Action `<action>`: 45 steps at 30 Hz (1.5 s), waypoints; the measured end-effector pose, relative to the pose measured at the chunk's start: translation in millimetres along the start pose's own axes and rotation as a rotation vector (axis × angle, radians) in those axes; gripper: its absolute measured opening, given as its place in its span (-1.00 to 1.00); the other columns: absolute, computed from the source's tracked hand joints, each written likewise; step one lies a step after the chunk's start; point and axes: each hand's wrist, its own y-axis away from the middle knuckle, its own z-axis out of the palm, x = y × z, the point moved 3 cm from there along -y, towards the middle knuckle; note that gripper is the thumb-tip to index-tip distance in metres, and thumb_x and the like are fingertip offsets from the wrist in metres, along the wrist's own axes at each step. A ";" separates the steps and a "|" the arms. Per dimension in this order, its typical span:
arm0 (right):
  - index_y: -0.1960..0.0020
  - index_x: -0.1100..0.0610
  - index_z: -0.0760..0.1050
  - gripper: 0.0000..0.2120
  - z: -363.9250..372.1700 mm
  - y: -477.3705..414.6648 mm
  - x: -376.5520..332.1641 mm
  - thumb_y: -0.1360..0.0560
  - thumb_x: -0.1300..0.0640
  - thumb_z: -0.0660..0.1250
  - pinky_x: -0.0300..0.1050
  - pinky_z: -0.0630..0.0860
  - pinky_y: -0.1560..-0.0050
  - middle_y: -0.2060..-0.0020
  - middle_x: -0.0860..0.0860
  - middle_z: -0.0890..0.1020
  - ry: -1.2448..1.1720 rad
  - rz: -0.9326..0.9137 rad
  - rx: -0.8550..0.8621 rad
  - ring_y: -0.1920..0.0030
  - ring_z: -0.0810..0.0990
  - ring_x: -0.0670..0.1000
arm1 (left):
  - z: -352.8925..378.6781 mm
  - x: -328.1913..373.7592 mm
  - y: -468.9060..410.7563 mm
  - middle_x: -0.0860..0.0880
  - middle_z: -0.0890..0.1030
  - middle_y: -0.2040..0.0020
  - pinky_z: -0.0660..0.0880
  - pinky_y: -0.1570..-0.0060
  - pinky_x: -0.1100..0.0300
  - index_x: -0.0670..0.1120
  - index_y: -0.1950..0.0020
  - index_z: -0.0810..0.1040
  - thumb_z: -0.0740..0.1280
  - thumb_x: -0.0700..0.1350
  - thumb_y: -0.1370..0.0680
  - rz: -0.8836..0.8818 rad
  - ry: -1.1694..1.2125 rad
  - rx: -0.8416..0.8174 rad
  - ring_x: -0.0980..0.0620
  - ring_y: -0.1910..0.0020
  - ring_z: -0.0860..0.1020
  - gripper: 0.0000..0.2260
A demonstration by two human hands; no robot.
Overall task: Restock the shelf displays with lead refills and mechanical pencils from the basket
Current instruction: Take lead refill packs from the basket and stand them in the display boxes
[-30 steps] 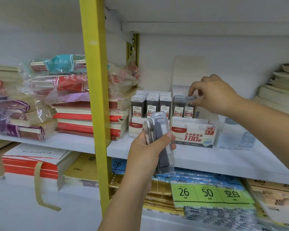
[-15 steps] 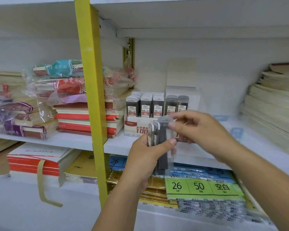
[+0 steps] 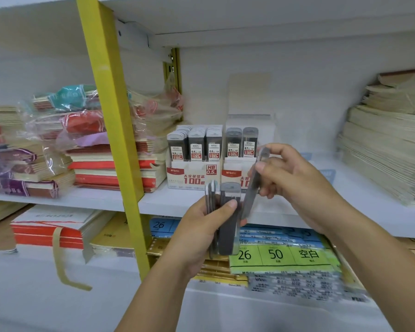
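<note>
My left hand (image 3: pixel 197 233) grips a stack of several clear lead refill cases (image 3: pixel 227 219), held upright in front of the shelf edge. My right hand (image 3: pixel 290 178) pinches one single refill case (image 3: pixel 254 183) just right of the stack, tilted, lifted off it. Behind on the white shelf (image 3: pixel 168 202) stand two display boxes: the 0.5 box (image 3: pixel 192 173) filled with rows of cases, and the 0.7 box (image 3: pixel 235 173) with two cases (image 3: pixel 241 142) showing at its front. No basket or mechanical pencils are in view.
A yellow upright post (image 3: pixel 115 130) stands left of the boxes. Wrapped notebook stacks (image 3: pixel 70 140) fill the left shelf; cream paper stacks (image 3: pixel 388 144) sit at right. Below lie labelled packs (image 3: pixel 283 255) and red-edged books (image 3: pixel 53 231).
My right hand came back from the 0.7 box to the stack in my left hand and has pulled one case off it, up and to the right.
</note>
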 end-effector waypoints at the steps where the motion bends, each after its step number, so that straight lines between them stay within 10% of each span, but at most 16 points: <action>1: -0.19 -0.03 0.42 -0.71 1.3 1.5 1.2 -0.49 0.00 0.36 -0.24 0.50 0.29 0.16 0.01 0.69 0.030 0.000 -0.020 0.33 0.56 -0.06 | -0.4 -1.1 -0.6 -0.03 0.74 -0.06 0.61 0.07 0.08 0.08 -0.15 0.65 0.41 0.06 -0.54 0.004 -0.012 0.008 0.00 -0.07 0.70 -0.80; 9: -0.25 -0.05 0.48 -0.71 -5.3 3.0 6.0 -0.63 0.22 0.16 -0.15 0.56 0.10 0.02 -0.01 0.72 0.037 -0.014 0.007 0.02 0.67 0.02 | -7.3 0.8 0.9 -0.02 0.75 0.07 0.57 0.31 0.30 0.00 -0.17 0.63 0.40 0.06 -0.53 0.051 0.022 0.115 0.10 0.11 0.72 -0.75; 14: -0.24 -0.08 0.53 -0.67 -4.6 3.2 12.2 -0.59 0.25 0.24 -0.13 0.63 0.09 0.07 -0.02 0.71 0.072 -0.010 0.055 0.19 0.68 0.08 | -10.2 3.4 2.1 -0.03 0.75 0.05 0.57 0.33 0.29 -0.02 -0.16 0.62 0.41 0.04 -0.54 0.048 0.046 0.123 0.09 0.11 0.73 -0.76; 24: -0.02 -0.14 0.39 -0.72 -25.2 -41.9 -52.6 -0.50 0.20 0.37 -0.41 0.45 0.13 0.15 -0.19 0.61 0.497 -0.474 0.455 0.16 0.57 -0.26 | -13.5 14.6 -5.9 0.04 0.75 0.01 0.63 0.10 0.13 0.05 -0.16 0.60 0.34 -0.01 -0.61 0.163 0.072 0.134 0.05 0.06 0.73 -0.85; 36: 0.01 -0.05 0.45 -0.79 -24.3 -125.6 -27.9 -0.49 0.20 0.40 -0.24 0.41 0.26 0.16 -0.06 0.59 0.966 -0.136 0.124 0.18 0.55 -0.10 | -21.9 16.4 -11.1 0.01 0.76 0.06 0.61 0.25 0.25 0.00 -0.11 0.62 0.36 -0.05 -0.60 0.182 0.124 0.134 0.03 0.11 0.73 -0.88; 42: -0.19 -0.07 0.59 -0.76 -22.9 -120.9 -30.9 -0.54 -0.01 0.34 -0.02 0.34 -0.02 -0.07 0.07 0.59 1.540 -0.213 0.143 -0.17 0.36 0.13 | -22.0 15.2 -10.4 0.03 0.76 0.07 0.63 0.21 0.22 0.01 -0.13 0.61 0.36 -0.04 -0.60 0.178 0.079 0.119 0.05 0.10 0.73 -0.87; 45: -0.30 -0.04 0.53 -0.69 -18.5 -96.2 -38.0 -0.56 0.02 0.30 -0.05 0.33 -0.07 -0.06 0.00 0.60 1.394 -0.271 0.186 -0.15 0.37 0.06 | -20.9 14.9 -8.3 0.06 0.76 0.07 0.64 0.12 0.15 0.05 -0.13 0.60 0.36 -0.01 -0.59 0.175 0.041 0.113 0.08 0.09 0.73 -0.86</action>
